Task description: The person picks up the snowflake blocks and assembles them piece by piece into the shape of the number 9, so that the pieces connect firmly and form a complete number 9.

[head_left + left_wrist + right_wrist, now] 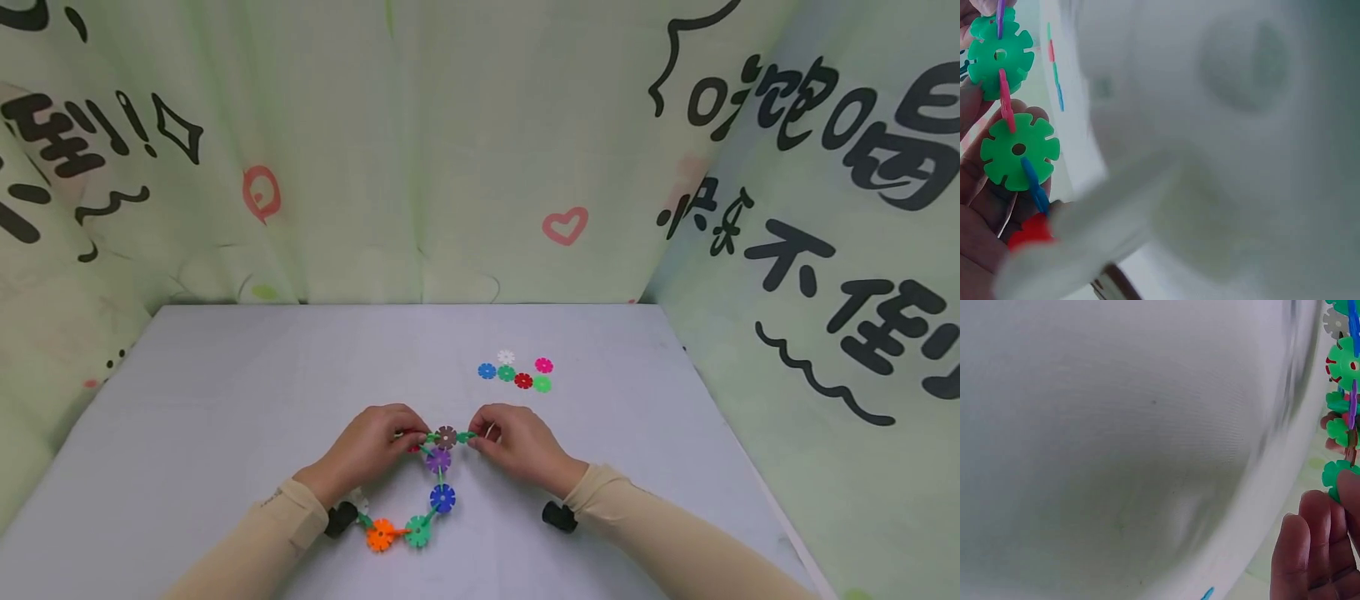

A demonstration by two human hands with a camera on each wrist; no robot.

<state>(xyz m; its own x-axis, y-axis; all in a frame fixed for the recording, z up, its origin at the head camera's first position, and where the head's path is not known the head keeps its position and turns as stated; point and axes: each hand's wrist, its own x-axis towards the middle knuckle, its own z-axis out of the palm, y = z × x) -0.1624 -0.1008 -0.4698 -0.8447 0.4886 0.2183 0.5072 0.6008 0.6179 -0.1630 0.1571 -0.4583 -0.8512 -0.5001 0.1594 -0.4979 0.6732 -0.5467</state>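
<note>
While two hands face each other over the bench [225,400], a chain of plastic discs [442,498] curves between them and the person.
Left hand [371,442]: grip nearly closed, pinching the chain beside the brown disc [441,432], seemingly to steady it. Right hand [525,447]: grip pinching the neighbouring green disc [463,437], perhaps to control that joint. Loose discs [523,381] lie beyond, within easy reach.

Surroundings: white table surface [225,400], pale green curtain [480,150].
I observed black lettering [807,281] at the curtain's right and a pink heart outline [558,239] beyond the table's far edge.
</note>
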